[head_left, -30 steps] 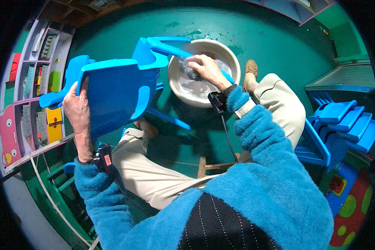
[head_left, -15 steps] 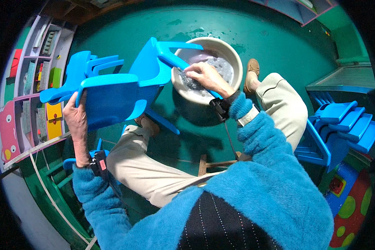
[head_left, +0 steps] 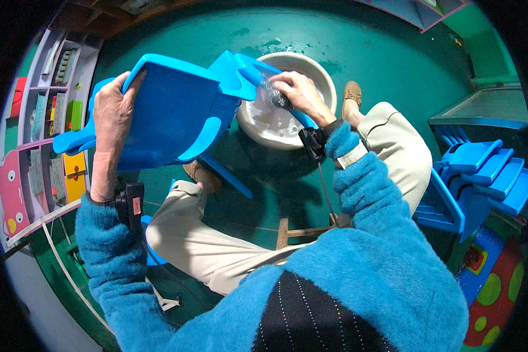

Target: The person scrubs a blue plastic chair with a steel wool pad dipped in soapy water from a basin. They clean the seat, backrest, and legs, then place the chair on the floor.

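A blue plastic child's chair (head_left: pixel 176 111) is tilted on its side, its legs reaching over a beige basin (head_left: pixel 328 79). My left hand (head_left: pixel 112 114) is closed round the chair's upper left edge. In my right hand (head_left: pixel 305 98) is a dark, shiny scouring pad (head_left: pixel 279 98), pressed to a chair leg above the basin. Cloudy, sudsy water (head_left: pixel 265 120) shows inside the basin. The fingertips of my right hand are partly hidden behind the pad.
Another blue chair (head_left: pixel 73 142) stands behind the held one at left. Stacked blue chairs (head_left: pixel 481 159) are at right. Toy shelves (head_left: pixel 41 88) line the left wall. Splashes wet the green floor (head_left: pixel 270 42) beyond the basin. Part of a wooden stool (head_left: pixel 284 232) shows beneath me.
My left hand has risen, lifting and turning the chair so its broad panel swings up. My right hand has shifted slightly up with the scouring pad along the leg.
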Available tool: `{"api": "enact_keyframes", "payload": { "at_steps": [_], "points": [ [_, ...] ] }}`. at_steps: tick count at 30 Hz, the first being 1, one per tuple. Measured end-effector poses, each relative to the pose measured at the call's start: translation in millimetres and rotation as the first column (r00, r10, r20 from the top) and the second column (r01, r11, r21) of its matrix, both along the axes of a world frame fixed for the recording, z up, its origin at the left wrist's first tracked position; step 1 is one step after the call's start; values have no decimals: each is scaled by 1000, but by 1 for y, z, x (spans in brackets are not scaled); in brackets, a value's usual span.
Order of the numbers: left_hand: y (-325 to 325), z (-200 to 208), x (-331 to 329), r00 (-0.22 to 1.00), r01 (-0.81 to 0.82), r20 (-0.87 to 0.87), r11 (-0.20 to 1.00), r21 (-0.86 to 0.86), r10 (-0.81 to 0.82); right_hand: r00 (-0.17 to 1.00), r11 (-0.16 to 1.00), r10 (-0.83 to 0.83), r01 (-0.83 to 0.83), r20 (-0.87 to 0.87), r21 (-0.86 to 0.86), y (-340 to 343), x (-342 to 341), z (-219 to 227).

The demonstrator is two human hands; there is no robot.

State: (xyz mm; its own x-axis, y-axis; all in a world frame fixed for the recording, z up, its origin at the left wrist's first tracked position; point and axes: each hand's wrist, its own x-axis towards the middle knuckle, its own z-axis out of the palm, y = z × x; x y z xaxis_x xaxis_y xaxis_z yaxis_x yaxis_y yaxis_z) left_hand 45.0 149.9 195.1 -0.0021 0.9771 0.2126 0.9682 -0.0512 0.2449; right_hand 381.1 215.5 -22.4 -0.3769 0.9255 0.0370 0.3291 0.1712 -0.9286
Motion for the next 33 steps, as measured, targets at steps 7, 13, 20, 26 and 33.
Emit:
{"api": "enact_keyframes", "payload": {
  "at_steps": [7,13,20,26,33],
  "points": [
    [26,-6,21,973,-19,-227,999,51,30,994,965,-113,109,3,238,38,-30,-27],
    [25,-8,16,953,-14,-295,985,173,65,999,906,-37,29,11,422,25,-36,-48],
    [25,-14,11,922,-10,-378,981,193,84,998,876,-38,57,-48,479,27,-42,-35],
    [18,-18,-8,953,-5,-289,959,282,90,998,819,25,-56,62,571,26,-34,-37],
    [-1,-13,-24,964,-103,-231,984,145,135,999,903,-52,41,15,427,14,-16,-52]
  ]
}}
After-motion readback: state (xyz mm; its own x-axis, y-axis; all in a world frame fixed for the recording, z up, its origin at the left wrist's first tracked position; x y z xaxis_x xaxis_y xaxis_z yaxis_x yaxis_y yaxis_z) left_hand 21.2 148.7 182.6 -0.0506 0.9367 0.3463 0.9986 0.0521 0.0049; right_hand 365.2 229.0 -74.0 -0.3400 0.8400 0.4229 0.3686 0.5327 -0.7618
